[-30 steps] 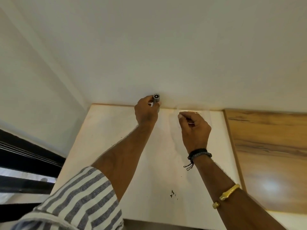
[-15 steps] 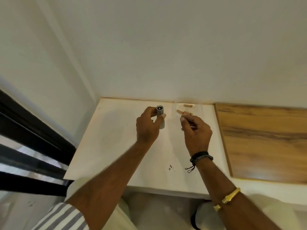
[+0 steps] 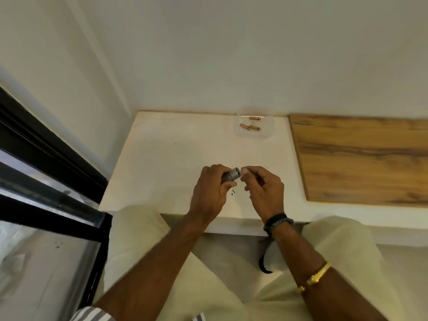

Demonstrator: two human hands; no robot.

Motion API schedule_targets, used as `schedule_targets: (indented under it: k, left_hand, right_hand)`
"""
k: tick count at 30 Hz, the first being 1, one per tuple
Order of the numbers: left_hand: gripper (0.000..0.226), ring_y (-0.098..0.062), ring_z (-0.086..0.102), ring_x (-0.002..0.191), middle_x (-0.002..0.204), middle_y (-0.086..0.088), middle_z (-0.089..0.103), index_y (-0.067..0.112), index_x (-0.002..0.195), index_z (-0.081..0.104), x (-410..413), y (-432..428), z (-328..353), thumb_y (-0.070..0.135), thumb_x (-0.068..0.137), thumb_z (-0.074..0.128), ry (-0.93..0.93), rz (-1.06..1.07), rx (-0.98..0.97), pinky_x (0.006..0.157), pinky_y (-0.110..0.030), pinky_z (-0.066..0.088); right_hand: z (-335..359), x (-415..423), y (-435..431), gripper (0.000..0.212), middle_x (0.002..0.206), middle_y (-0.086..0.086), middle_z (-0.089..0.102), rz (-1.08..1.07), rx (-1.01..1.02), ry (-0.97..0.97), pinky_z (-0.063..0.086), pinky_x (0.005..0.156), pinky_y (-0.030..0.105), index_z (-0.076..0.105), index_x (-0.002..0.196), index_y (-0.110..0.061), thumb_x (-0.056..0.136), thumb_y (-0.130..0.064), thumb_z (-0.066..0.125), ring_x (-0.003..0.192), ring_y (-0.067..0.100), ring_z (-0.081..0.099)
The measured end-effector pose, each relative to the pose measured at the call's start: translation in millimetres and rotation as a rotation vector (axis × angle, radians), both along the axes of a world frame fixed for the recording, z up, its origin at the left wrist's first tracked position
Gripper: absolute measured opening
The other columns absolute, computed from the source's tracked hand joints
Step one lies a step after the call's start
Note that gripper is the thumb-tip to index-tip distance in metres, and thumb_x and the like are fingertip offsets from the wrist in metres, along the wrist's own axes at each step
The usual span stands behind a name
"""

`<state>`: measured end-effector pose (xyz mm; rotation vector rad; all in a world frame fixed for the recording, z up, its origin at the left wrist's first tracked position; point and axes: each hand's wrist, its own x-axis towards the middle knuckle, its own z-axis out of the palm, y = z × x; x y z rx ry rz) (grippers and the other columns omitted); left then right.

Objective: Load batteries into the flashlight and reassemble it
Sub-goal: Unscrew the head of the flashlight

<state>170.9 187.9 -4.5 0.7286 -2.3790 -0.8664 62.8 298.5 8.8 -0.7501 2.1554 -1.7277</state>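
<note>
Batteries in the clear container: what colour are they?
The batteries are copper-coloured; the head view shows them best.

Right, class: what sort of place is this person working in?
Probably a room in a home: a small white tabletop in a plain wall corner, a black-framed window beside it, a wood-grain panel alongside.

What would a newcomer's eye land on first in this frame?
At mid-table, the left grip holds a grey flashlight body, and the right grip has its fingertips at the tube's open end. Behind them, by the wall, a clear tray holds three copper-coloured batteries. A wooden board lies to the right.
</note>
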Motion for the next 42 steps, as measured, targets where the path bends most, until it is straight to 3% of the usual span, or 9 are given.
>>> schedule_targets:
  k: [3, 9, 19, 28, 32, 34, 36, 40, 42]
  left_hand:
    - [0.027, -0.009, 0.045, 0.095, 0.107, 0.000, 0.062, 0.014, 0.113, 0.058, 9, 15, -8, 0.030, 0.092, 0.067, -0.088, -0.053, -0.030, 0.075, -0.024, 0.048]
    - [0.031, -0.018, 0.052, 0.100, 0.106, -0.004, 0.066, 0.010, 0.109, 0.061, 7, 12, -3, 0.032, 0.090, 0.070, -0.130, -0.108, -0.107, 0.077, -0.023, 0.041]
    - [0.029, -0.018, 0.057, 0.094, 0.101, -0.003, 0.071, 0.012, 0.112, 0.065, 5, 19, -7, 0.030, 0.090, 0.070, -0.066, -0.112, -0.062, 0.077, -0.031, 0.049]
    - [0.026, -0.012, 0.056, 0.092, 0.101, 0.001, 0.073, 0.015, 0.113, 0.067, 7, 10, -9, 0.029, 0.092, 0.067, -0.047, -0.132, 0.019, 0.079, -0.027, 0.048]
    - [0.024, -0.011, 0.051, 0.092, 0.101, 0.000, 0.071, 0.014, 0.110, 0.067, 8, 9, -15, 0.029, 0.091, 0.068, -0.092, -0.122, -0.017, 0.077, -0.026, 0.045]
    - [0.024, -0.013, 0.052, 0.093, 0.103, -0.001, 0.071, 0.014, 0.111, 0.067, 10, 9, -17, 0.028, 0.092, 0.067, -0.113, -0.146, -0.036, 0.078, -0.028, 0.045]
    - [0.025, -0.015, 0.053, 0.095, 0.103, -0.001, 0.072, 0.013, 0.113, 0.067, 10, 9, -17, 0.028, 0.093, 0.066, -0.129, -0.174, -0.044, 0.079, -0.028, 0.045]
    - [0.024, -0.015, 0.053, 0.095, 0.104, -0.002, 0.071, 0.013, 0.113, 0.067, 9, 9, -18, 0.027, 0.093, 0.065, -0.123, -0.172, -0.041, 0.079, -0.026, 0.043]
    - [0.026, -0.016, 0.053, 0.096, 0.106, -0.004, 0.071, 0.012, 0.114, 0.067, 8, 8, -19, 0.026, 0.093, 0.066, -0.135, -0.159, -0.041, 0.080, -0.024, 0.040]
  right_hand:
    - [-12, 9, 13, 0.021, 0.084, -0.005, 0.076, 0.022, 0.120, 0.020, 0.060, 0.070, 0.035, 0.077, 0.101, -0.018, 0.097, -0.034, 0.065, 0.078, 0.016, 0.071]
    - [-12, 1, 11, 0.035, 0.071, -0.006, 0.072, 0.065, 0.254, 0.050, 0.047, 0.063, 0.015, 0.073, 0.090, -0.019, 0.095, -0.052, 0.063, 0.069, 0.010, 0.068]
    - [-16, 4, 12, 0.031, 0.066, -0.013, 0.057, 0.073, 0.267, 0.213, 0.039, 0.058, 0.007, 0.066, 0.088, -0.009, 0.103, -0.035, 0.056, 0.059, 0.002, 0.052]
    - [-13, -2, 18, 0.015, 0.093, -0.007, 0.071, 0.229, 0.175, 0.204, 0.049, 0.076, 0.012, 0.069, 0.108, -0.018, 0.100, -0.029, 0.061, 0.087, 0.005, 0.066]
    - [-13, -3, 20, 0.030, 0.081, -0.011, 0.070, 0.105, 0.245, 0.138, 0.047, 0.066, 0.010, 0.071, 0.103, -0.022, 0.094, -0.050, 0.064, 0.076, 0.002, 0.065]
    - [-15, -6, 21, 0.037, 0.075, -0.006, 0.070, 0.128, 0.332, 0.162, 0.051, 0.065, 0.021, 0.072, 0.091, -0.018, 0.094, -0.054, 0.062, 0.072, 0.010, 0.066]
    - [-16, -8, 23, 0.037, 0.073, -0.004, 0.070, 0.182, 0.379, 0.178, 0.053, 0.065, 0.028, 0.073, 0.088, -0.015, 0.096, -0.050, 0.062, 0.072, 0.016, 0.067]
    - [-19, -10, 27, 0.014, 0.084, -0.011, 0.068, 0.248, 0.298, 0.207, 0.044, 0.066, 0.007, 0.073, 0.100, -0.017, 0.094, -0.029, 0.071, 0.075, 0.001, 0.061]
    - [-18, -12, 29, 0.015, 0.096, -0.012, 0.069, 0.293, 0.253, 0.200, 0.046, 0.070, 0.006, 0.073, 0.104, -0.021, 0.090, -0.016, 0.076, 0.083, -0.003, 0.062]
